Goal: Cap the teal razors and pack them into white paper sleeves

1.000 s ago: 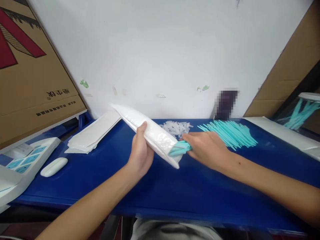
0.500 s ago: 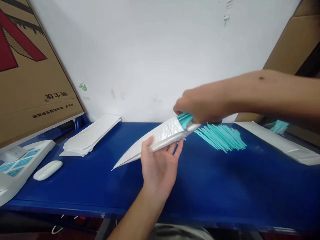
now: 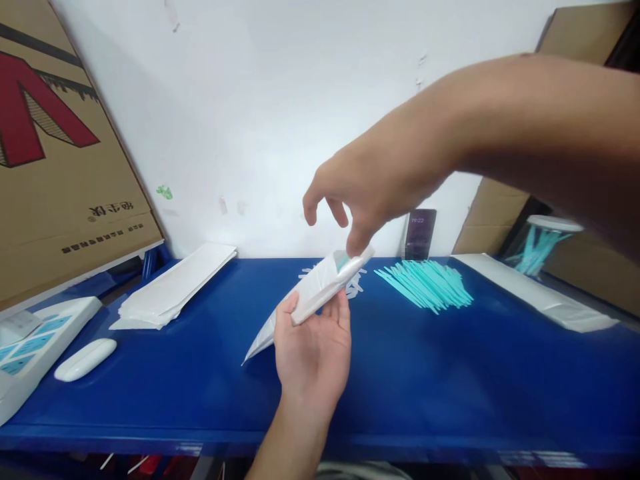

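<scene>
My left hand (image 3: 314,340) is closed round a long white plastic bag (image 3: 313,293), tilted with its mouth up to the right. A little teal shows inside the mouth. Above it hovers my right hand (image 3: 367,183), fingers apart and curved downward, the thumb at the bag's mouth and nothing visible in the grip. Right of the bag lies a pile of thin teal sticks (image 3: 427,283). Behind the bag, partly hidden by it, are small translucent white pieces (image 3: 354,285) whose kind I cannot make out.
A stack of white bags (image 3: 175,287) lies at the left on the blue table (image 3: 400,387), near a white oval case (image 3: 86,360) and a white tray (image 3: 50,347). At the right are another flat white bag (image 3: 540,293), a clear container of teal sticks (image 3: 543,247) and a phone (image 3: 420,233).
The teal sticks that my right hand held at the bag's mouth have gone down into the bag. My right hand has opened and risen. The view has shifted slightly.
</scene>
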Available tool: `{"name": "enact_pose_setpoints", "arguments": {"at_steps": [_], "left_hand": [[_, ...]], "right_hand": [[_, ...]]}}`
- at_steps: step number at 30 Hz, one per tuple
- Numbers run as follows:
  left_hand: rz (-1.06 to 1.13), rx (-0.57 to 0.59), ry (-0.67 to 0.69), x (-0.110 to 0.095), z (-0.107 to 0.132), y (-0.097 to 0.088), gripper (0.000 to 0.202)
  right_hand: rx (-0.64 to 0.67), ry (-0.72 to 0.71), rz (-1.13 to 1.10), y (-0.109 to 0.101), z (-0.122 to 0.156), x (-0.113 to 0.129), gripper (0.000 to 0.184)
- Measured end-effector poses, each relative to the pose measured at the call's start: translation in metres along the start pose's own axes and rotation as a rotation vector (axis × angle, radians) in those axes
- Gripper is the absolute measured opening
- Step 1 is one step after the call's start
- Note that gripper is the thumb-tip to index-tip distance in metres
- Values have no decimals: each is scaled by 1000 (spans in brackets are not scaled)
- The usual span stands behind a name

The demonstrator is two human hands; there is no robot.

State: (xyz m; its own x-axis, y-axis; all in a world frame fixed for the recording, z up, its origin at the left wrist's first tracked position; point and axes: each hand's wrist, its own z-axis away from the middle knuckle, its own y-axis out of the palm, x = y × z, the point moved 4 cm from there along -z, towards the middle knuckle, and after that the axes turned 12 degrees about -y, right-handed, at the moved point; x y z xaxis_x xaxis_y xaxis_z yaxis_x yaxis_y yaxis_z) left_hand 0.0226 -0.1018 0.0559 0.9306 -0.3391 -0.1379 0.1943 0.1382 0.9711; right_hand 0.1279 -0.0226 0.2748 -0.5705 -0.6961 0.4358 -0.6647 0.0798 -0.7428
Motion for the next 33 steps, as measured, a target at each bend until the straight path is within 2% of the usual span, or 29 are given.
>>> {"name": "enact_pose_setpoints", "arguments": {"at_steps": [2, 4, 6, 8, 10, 13, 15, 16, 19, 22, 25, 27, 29, 31, 33], "left_hand": [[15, -5, -11, 2, -1, -2, 37], [3, 6, -21, 4, -2, -3, 38], [-39, 32, -39, 5, -2, -5, 39], [-94, 58, -60, 5, -3, -5, 40], [-138, 72, -78, 1, -4, -4, 40], [-223, 59, -117, -17, -7, -3, 36], [-344, -7, -132, -39, -13, -5, 30], [-421, -65, -122, -53, -17, -7, 27], [-648, -247, -17, -110, -34, -19, 14], [-938, -381, -8, -166, -53, -32, 15], [-1084, -490, -29, -209, -65, -39, 22], [-1123, -547, -68, -226, -67, -39, 27], [-1147, -578, -86, -234, -67, -34, 28], [-1155, -571, -75, -236, -68, -26, 26], [-1148, -531, -51, -230, -72, -18, 24]], "right_hand": [[213, 12, 183, 4, -7, -16, 54], [152, 13, 272, 2, -10, -34, 61], [25, 35, 246, 2, -6, -46, 66], [13, 67, 167, 7, 5, -50, 64], [157, 113, 81, 19, 19, -44, 53], [530, 161, 11, 45, 38, -32, 44], [701, 100, 10, 62, 46, -27, 48], [727, 41, 4, 71, 48, -25, 51], [668, -123, -102, 95, 55, -25, 46], [683, -180, -198, 118, 69, -35, 35], [575, -215, -36, 119, 80, -60, 42], [453, -192, 127, 107, 86, -87, 47], [361, -116, 226, 93, 94, -117, 50], [265, -2, 256, 79, 103, -146, 53], [130, 72, 237, 67, 112, -164, 53]]}}
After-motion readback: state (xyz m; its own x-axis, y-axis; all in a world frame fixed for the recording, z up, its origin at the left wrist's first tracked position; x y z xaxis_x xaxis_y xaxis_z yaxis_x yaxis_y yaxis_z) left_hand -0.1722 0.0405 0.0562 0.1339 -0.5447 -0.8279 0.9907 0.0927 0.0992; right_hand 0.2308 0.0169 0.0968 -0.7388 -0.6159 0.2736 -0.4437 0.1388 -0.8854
